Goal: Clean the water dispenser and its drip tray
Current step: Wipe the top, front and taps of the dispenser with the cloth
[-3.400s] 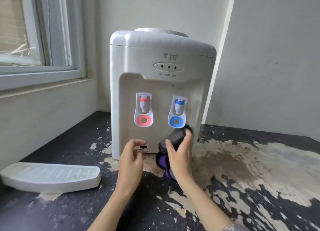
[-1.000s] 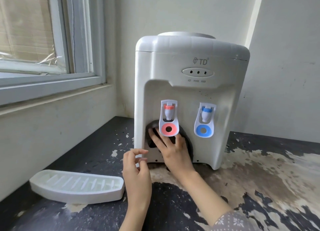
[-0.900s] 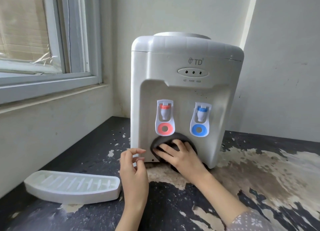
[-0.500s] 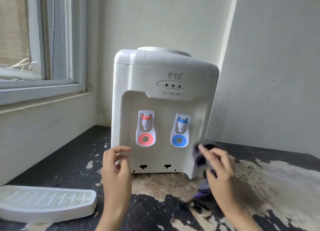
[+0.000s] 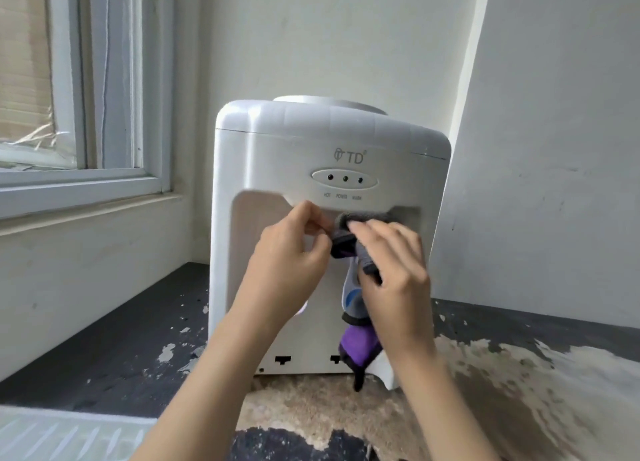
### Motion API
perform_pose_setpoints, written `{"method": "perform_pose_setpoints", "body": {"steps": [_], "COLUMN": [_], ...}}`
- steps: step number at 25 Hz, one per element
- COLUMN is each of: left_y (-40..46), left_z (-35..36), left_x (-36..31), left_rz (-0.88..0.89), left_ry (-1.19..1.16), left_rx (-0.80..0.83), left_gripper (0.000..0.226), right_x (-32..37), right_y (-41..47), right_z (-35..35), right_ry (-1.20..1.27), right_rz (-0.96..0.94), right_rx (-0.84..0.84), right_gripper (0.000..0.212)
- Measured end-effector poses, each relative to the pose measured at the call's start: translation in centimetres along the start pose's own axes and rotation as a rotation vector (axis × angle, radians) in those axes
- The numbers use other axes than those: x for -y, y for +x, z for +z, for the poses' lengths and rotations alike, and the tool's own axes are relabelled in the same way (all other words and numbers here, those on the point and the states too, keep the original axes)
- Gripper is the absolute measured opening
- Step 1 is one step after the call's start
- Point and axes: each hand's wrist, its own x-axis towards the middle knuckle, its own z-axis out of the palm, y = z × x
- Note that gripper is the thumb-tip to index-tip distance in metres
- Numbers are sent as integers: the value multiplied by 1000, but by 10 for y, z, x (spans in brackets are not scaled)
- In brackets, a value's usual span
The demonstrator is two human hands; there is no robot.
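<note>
A white tabletop water dispenser [image 5: 277, 156] stands against the wall. Both my hands are raised in front of its tap recess. My left hand [image 5: 287, 256] pinches one edge of a grey and purple cloth [image 5: 356, 346]. My right hand [image 5: 391, 273] grips the same cloth, whose upper part is pressed under the top lip of the recess while the rest hangs down. My hands and the cloth hide both taps except a bit of the blue one [image 5: 349, 298]. The white drip tray [image 5: 69, 436] lies detached on the counter at the lower left.
The dispenser stands on a dark counter [image 5: 131, 350] with worn pale patches. A window sill [image 5: 79, 197] runs along the left and a white wall panel [image 5: 554, 183] stands right of the dispenser.
Both hands have risen from the counter level to the top of the tap recess. My left hand, empty before, now pinches the cloth together with the right. The view has moved closer.
</note>
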Motion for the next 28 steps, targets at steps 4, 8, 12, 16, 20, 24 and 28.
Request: {"method": "perform_pose_setpoints", "body": {"steps": [4,8,12,16,20,24,28], "left_y": [13,24,28,27,27,27,28], "left_z": [-13,-19,-19,-19,-19,-19,-19], "left_x": [7,29,43,45,46,46,46], "left_rz": [26,6,-47,-55,-56,-55,-50], "left_ry": [11,85,-12,-60,-78,-92,-103], "left_rx": [-10,192,222,233,239,236,236], "left_gripper": [22,35,33,29,28,29,29], "right_x": [-6,-3,-8,-5,-17,-29,-36], "right_y": [-4,7,21,26,32,41,47], "right_z": [15,13,-4,-19,-36,-65,-87], "right_ry": [-260,-298,-255,-136,143,120,80], "right_rz": [-46,53,245,518,751,732,635], "right_rx": [124,214,312,583,696,694,377], "right_gripper": [47,41,33,45,40,22,20]}}
